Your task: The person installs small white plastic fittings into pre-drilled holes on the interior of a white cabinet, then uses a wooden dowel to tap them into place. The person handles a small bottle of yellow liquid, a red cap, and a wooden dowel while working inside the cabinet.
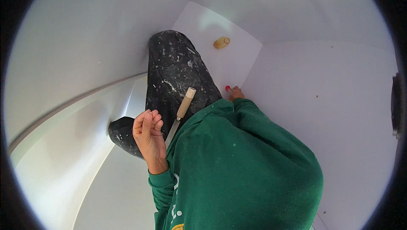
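Observation:
My left hand (pixel 149 134) is raised palm-up beside my thigh, fingers curled and thumb pressed toward the fingertips. A tiny pale speck shows at the pinch, too small to name. On my lap lies a tool with a wooden handle (pixel 185 103) and a flat metal blade (pixel 172 132), apart from that hand. Low on the right, my right hand (pixel 235 93) reaches down past my hip, its fingertips at a small round red cap (pixel 227 88). Farther forward, a small translucent bottle (pixel 220 43) with amber contents and a red ring at its neck is on the white surface.
Pale walls close in around me, with a corner ahead. A curved ledge (pixel 76 98) runs along the left. My bent leg in paint-spattered dark trousers (pixel 174 60) rests between the left wall and the bottle. A dark object (pixel 397 105) sits at the far right rim.

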Demonstrator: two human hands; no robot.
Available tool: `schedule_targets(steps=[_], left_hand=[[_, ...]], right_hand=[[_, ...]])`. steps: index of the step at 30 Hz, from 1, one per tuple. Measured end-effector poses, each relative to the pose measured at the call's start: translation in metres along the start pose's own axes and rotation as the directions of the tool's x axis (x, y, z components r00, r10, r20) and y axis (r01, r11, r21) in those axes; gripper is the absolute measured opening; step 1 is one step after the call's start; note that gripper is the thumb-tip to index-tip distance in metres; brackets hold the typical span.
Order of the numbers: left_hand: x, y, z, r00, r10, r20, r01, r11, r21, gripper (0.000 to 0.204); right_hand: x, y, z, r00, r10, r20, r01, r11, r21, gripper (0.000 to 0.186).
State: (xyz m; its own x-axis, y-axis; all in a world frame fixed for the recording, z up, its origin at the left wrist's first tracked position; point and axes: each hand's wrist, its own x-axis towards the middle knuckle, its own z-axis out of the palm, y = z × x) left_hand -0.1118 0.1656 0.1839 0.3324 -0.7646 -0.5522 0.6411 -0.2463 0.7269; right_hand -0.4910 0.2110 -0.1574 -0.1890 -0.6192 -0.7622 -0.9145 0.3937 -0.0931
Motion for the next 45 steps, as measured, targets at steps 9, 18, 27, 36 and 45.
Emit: schedule_targets(steps=[9,18,27,36,45], left_hand=[[-0.009,0.001,0.003,0.991,0.134,0.0,-0.134,0.987,0.085,0.022],[-0.012,0.007,0.001,0.984,0.178,-0.014,-0.176,0.982,0.072,0.022],[-0.013,0.012,-0.003,0.973,0.222,0.056,-0.222,0.975,0.005,0.022],[-0.011,0.012,-0.006,0.971,0.238,0.027,-0.24,0.97,0.05,0.021],[-0.011,0.015,-0.006,0.955,0.291,0.06,-0.296,0.948,0.118,0.02]], right_hand=[[0.02,0.006,0.019,0.998,-0.056,-0.005,0.056,0.998,-0.005,0.056],[0.032,0.003,0.006,0.998,-0.06,0.009,0.06,0.998,0.02,0.052],[0.042,0.006,0.009,0.962,-0.051,-0.267,0.087,0.988,0.125,0.033],[0.058,-0.016,-0.008,0.952,0.027,-0.304,0.028,0.984,0.176,0.024],[0.065,-0.001,0.005,0.919,-0.001,-0.393,0.161,0.913,0.374,0.044]])
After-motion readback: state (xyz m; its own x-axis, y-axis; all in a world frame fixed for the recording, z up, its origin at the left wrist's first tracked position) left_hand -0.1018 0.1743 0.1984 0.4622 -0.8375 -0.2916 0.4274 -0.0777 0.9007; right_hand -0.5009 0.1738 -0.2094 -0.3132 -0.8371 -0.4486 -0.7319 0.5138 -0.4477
